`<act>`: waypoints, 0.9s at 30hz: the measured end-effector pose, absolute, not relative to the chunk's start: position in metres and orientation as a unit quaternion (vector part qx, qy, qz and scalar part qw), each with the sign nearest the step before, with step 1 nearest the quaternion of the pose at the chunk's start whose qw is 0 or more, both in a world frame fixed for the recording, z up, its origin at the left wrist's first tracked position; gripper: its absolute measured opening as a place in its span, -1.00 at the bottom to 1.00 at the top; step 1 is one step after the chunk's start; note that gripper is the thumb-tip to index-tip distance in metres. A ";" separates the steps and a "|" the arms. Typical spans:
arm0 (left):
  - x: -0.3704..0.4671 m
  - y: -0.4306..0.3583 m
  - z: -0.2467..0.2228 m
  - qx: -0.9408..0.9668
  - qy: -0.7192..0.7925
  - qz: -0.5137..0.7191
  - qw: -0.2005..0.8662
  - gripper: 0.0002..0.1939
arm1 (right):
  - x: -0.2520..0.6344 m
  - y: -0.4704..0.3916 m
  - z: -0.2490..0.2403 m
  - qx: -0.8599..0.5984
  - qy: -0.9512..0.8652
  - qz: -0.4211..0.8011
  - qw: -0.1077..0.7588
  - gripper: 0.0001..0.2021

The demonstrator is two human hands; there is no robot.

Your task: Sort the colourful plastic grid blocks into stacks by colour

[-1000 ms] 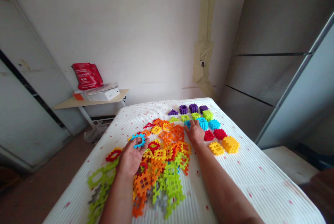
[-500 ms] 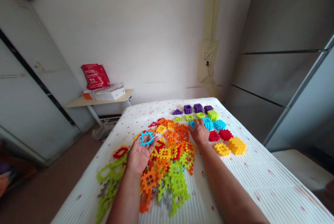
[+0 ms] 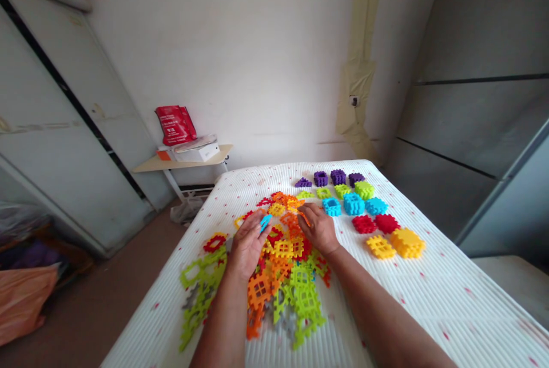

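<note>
My left hand (image 3: 247,247) holds a blue toothed building tile (image 3: 265,222) between thumb and fingers, tilted nearly edge-on, above a loose pile. That pile mixes orange tiles (image 3: 259,290), green tiles (image 3: 306,298), yellow tiles (image 3: 283,249) and some red ones. Over the pile's right side is my right hand (image 3: 318,228), its fingers bent and apart, with no tile visible in them. To its right stand sorted stacks: blue tiles (image 3: 353,204), purple tiles (image 3: 338,176), red tiles (image 3: 386,222) and yellow blocks of tiles (image 3: 407,243).
A white ribbed cover with red specks lies over the table (image 3: 429,299). Beyond its far left corner, a small side table (image 3: 146,167) bears a red bag (image 3: 175,126) and a white box (image 3: 197,154). Grey cabinets (image 3: 480,122) rise on the right.
My right hand has moved left from the blue stack to over the pile. The blue tile in my left hand has turned from facing me to nearly edge-on. The view has shifted slightly left.
</note>
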State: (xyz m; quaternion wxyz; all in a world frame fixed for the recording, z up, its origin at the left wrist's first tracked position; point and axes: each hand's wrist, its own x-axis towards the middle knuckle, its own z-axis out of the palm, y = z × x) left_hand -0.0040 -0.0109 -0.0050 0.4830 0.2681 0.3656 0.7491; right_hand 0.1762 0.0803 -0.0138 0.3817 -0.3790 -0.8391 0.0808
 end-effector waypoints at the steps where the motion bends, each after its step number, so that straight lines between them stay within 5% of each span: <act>1: -0.003 -0.011 -0.006 0.291 0.394 0.740 0.461 -0.59 | 0.174 0.077 -0.012 -0.369 -0.839 0.095 0.388 -0.69; 7: 0.004 -0.010 -0.008 0.439 0.494 0.653 0.371 -0.30 | 0.171 0.067 -0.006 -0.265 -0.846 0.206 0.415 -0.72; 14: 0.010 -0.013 -0.006 0.468 0.502 0.633 0.358 -0.24 | 0.171 0.064 -0.003 -0.209 -0.860 0.301 0.355 -0.57; 27: 0.016 -0.016 -0.001 0.457 0.479 0.618 0.424 -0.18 | 0.178 0.068 0.004 -0.218 -0.854 0.350 0.318 -0.59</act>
